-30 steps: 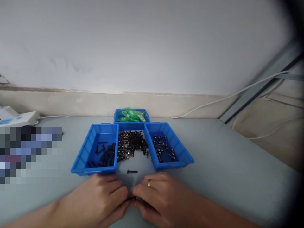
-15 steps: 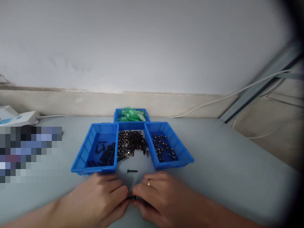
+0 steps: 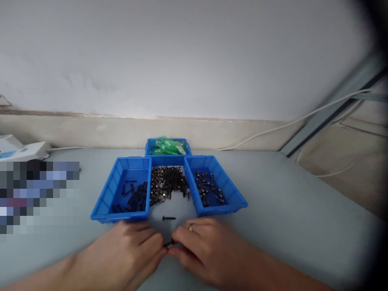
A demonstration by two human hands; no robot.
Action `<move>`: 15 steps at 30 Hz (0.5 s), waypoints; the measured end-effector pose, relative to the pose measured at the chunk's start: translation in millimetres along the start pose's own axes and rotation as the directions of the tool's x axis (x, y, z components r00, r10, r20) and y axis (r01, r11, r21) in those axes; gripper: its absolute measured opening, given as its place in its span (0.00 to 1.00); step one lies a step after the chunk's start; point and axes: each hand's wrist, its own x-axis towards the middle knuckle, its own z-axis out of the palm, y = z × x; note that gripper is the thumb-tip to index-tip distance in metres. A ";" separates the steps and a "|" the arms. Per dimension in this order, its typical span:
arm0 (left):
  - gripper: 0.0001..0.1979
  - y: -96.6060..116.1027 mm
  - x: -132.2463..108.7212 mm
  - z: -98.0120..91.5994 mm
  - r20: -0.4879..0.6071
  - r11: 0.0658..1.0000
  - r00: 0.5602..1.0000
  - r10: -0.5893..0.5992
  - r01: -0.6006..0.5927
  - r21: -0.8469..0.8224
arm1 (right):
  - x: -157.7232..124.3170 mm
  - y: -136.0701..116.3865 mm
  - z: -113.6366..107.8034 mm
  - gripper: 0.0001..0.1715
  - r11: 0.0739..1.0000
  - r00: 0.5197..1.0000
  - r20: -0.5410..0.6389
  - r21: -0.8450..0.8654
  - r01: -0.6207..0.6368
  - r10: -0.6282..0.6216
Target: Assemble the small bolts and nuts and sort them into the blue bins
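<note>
A small dark screw shows between my two hands, its ends hidden by the fingers. My left hand is closed, thumb and forefinger pinched at one side of it. My right hand, with a gold ring, is closed at its other side. Just beyond the fingertips a single black screw lies on the table. A pile of mixed dark and brassy screws sits between two blue bins. Black screws lie in the left bin; the right bin holds screws with shiny heads.
Behind the pile a third blue bin contains green plastic bags. White power strips stand at the left by the wall. A white cable runs along the wall to a metal frame at the right. A blurred-out patch covers the left edge.
My right-hand fingers have shifted slightly, and the screw between my hands has moved a little up in view and tilted. The bins and the loose screw stay put.
</note>
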 end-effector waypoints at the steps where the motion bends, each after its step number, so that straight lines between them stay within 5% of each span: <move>1: 0.24 -0.2 0.0 0.3 0.002 1.000 1.000 -0.004 0.004 -0.004 | -0.6 -0.1 -0.1 0.12 1.000 1.000 -0.009 0.019 -0.023 0.023; 15: 0.23 1.6 -0.5 0.9 -0.031 0.999 0.999 -0.044 0.044 -0.005 | 1.6 -0.4 -2.0 0.06 1.000 0.999 0.034 -0.003 0.000 0.000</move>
